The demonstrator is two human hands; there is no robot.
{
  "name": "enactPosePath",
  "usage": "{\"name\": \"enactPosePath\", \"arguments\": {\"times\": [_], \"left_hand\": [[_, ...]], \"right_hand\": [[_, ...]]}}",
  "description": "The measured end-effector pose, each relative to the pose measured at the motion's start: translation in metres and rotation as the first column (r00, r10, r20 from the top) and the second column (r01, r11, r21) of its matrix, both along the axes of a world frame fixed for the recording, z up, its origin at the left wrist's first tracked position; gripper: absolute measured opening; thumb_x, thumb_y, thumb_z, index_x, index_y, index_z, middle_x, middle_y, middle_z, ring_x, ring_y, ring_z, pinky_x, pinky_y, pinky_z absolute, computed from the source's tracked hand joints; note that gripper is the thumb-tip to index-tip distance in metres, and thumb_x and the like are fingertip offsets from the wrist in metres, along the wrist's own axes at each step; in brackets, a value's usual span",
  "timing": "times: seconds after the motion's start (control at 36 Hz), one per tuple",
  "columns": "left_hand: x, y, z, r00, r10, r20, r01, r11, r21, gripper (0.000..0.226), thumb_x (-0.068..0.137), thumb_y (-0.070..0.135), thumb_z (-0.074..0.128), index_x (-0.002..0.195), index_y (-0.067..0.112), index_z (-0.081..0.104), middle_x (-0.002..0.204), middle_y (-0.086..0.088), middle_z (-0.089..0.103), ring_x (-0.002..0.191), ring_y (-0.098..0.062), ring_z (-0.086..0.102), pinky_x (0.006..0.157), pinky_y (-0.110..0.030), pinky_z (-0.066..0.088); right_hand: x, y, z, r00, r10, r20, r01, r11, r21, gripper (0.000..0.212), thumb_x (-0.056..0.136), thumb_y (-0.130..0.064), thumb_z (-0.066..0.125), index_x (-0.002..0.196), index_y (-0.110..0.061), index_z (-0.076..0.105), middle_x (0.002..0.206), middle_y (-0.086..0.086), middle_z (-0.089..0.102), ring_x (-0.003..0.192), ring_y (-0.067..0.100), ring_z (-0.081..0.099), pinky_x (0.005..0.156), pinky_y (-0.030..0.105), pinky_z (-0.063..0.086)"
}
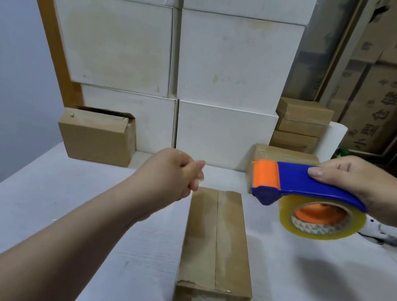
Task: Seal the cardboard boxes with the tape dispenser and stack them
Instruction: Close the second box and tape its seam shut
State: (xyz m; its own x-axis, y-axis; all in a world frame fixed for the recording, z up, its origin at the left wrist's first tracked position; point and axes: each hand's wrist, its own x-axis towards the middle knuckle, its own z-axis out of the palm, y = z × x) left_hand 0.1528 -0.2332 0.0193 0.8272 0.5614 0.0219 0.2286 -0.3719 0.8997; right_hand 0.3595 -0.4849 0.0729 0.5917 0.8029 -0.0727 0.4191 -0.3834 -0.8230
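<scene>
A long brown cardboard box (pixel 215 247) lies on the white table (pixel 60 208) in front of me, its top flaps closed with the centre seam running away from me. My right hand (pixel 363 188) holds a blue and orange tape dispenser (pixel 311 196) with a clear tape roll, lifted above the table to the right of the box's far end. My left hand (pixel 174 172) hovers just beyond the box's far left corner with its fingers curled in; whether it pinches anything is unclear.
An open brown box (pixel 96 135) stands at the back left. A closed brown box (pixel 281 158) sits behind the dispenser, with a stack of small brown boxes (pixel 300 125) beyond it. Large white cartons (pixel 172 72) form a wall behind the table. Printed cartons stand at the right.
</scene>
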Motion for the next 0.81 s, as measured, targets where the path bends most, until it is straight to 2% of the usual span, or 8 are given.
{"name": "enactPosePath", "arguments": {"times": [0.08,0.22,0.39,0.5,0.58,0.81], "left_hand": [[0.002,0.006,-0.01,0.998,0.053,0.016,-0.053,0.999,0.001,0.039,0.107,0.034,0.055,0.081,0.009,0.07,0.055,0.008,0.058,0.045,-0.009,0.046,0.055,-0.028,0.041],[-0.001,0.017,-0.02,0.993,0.119,0.0,-0.119,0.993,0.009,0.041,0.107,0.031,0.054,0.077,0.009,0.069,0.052,0.01,0.055,0.044,-0.008,0.046,0.054,-0.027,0.041],[0.01,0.018,-0.031,0.985,0.174,-0.008,-0.174,0.983,-0.061,0.04,0.105,0.034,0.056,0.079,0.007,0.07,0.05,0.009,0.055,0.043,-0.008,0.046,0.054,-0.026,0.042],[0.012,0.014,-0.038,0.981,0.192,-0.02,-0.191,0.981,0.019,0.046,0.098,0.046,0.065,0.08,0.004,0.071,0.05,0.008,0.056,0.047,-0.012,0.047,0.053,-0.026,0.043],[0.013,0.013,-0.043,0.978,0.207,-0.019,-0.207,0.978,0.02,0.046,0.097,0.047,0.066,0.08,0.004,0.07,0.054,0.003,0.058,0.053,-0.017,0.048,0.054,-0.029,0.042],[0.013,0.008,-0.046,0.979,0.204,-0.026,-0.203,0.978,0.043,0.043,0.098,0.045,0.065,0.074,0.009,0.07,0.051,0.008,0.06,0.054,-0.015,0.053,0.058,-0.03,0.046]], "right_hand": [[0.01,-0.003,0.001,1.0,-0.009,-0.021,0.008,0.998,-0.059,0.094,0.039,-0.088,0.082,0.082,-0.005,0.082,0.081,0.026,0.077,0.066,0.03,0.07,0.068,0.036,0.054],[0.028,-0.016,-0.002,0.999,-0.04,-0.036,0.035,0.991,-0.126,0.093,0.038,-0.085,0.086,0.083,-0.003,0.083,0.078,0.026,0.077,0.064,0.033,0.071,0.064,0.032,0.054],[0.033,-0.009,-0.006,0.999,-0.042,-0.023,0.037,0.984,-0.176,0.097,0.032,-0.089,0.082,0.091,-0.011,0.085,0.087,0.02,0.081,0.076,0.038,0.076,0.077,0.041,0.056],[0.038,-0.006,-0.009,1.0,-0.026,-0.002,0.025,0.981,-0.193,0.099,0.034,-0.089,0.082,0.092,-0.008,0.084,0.085,0.021,0.081,0.07,0.031,0.075,0.072,0.038,0.055],[0.041,-0.006,-0.01,1.0,-0.019,-0.007,0.017,0.978,-0.208,0.099,0.035,-0.09,0.081,0.091,-0.009,0.084,0.084,0.019,0.081,0.069,0.029,0.075,0.072,0.037,0.055],[0.051,-0.007,-0.017,0.999,-0.021,-0.049,0.01,0.975,-0.222,0.097,0.036,-0.088,0.083,0.093,-0.01,0.085,0.087,0.022,0.08,0.073,0.034,0.075,0.073,0.039,0.055]]}}
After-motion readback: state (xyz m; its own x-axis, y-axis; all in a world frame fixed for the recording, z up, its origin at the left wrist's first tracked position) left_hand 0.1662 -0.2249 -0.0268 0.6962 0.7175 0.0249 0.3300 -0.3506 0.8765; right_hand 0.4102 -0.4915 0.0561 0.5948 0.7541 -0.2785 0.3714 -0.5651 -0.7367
